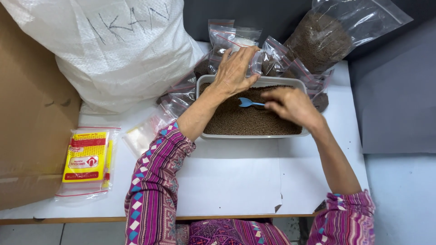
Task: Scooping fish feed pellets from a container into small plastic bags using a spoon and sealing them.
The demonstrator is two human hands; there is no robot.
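- The left hand (236, 68) reaches over the far rim of the white tub (254, 134), its fingers closed on the mouth of a small clear zip bag (254, 61) held just above the tub.
- The right hand (293, 105) hovers over the tub, fingertips pinched together on the handle of a small blue scoop (246, 102), whose bowl lies on the brown pellets (245, 119).
- The pellets fill the tub, which sits on the white table (227, 181) at its far middle.
- Behind the tub, several filled zip bags (225, 38) stand crowded against each other and close to the left hand.
- A large clear bag of pellets (320, 41) leans at the far right, behind the small bags.
- A big white woven sack (113, 50) fills the far left, resting beside a brown cardboard box (32, 118).
- A pack of empty zip bags with a yellow label (86, 161) lies flat on the table's left, well apart from both hands.
- Loose empty clear bags (150, 129) lie between that pack and the tub, partly under the left forearm.
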